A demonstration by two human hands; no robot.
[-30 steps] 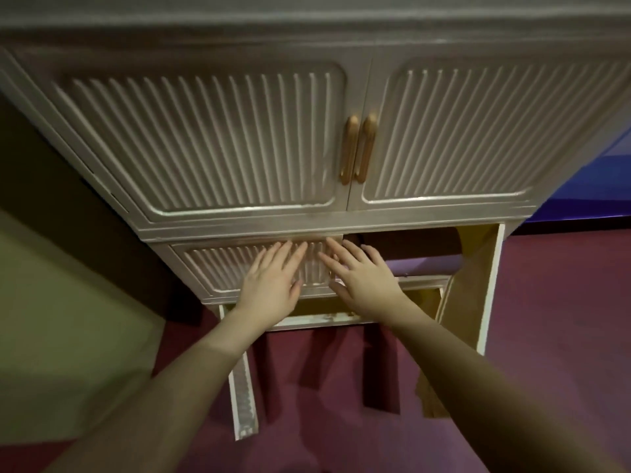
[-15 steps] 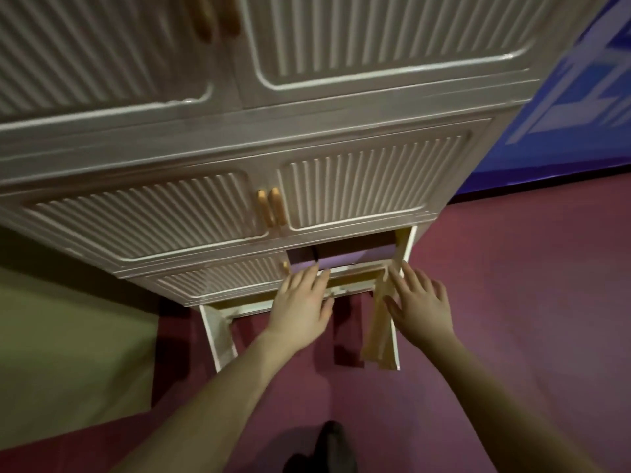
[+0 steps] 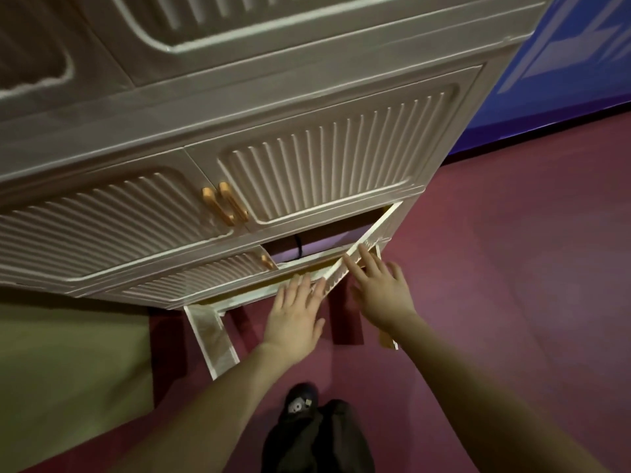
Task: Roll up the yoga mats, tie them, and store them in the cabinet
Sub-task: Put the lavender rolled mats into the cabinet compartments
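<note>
A white cabinet (image 3: 307, 107) with ribbed doors and gold handles fills the upper view. Its bottom right door (image 3: 362, 247) stands partly open, swung toward the gap. Inside the dark compartment lies a rolled purple yoga mat (image 3: 321, 249) with a black tie around it. My left hand (image 3: 295, 315) has straight fingers touching the lower frame below the opening. My right hand (image 3: 382, 288) lies flat with spread fingers against the outer face of the open door.
A maroon floor (image 3: 512, 268) spreads to the right and below. A green mat (image 3: 68, 370) lies on the floor at left. A blue wall panel (image 3: 580, 63) stands behind at right. My dark shoe (image 3: 300, 401) shows near the bottom.
The view has tilted and drawn nearer. The bottom right door has swung inward from wide open toward the cabinet, with my right hand against it. My left hand stays at the lower frame.
</note>
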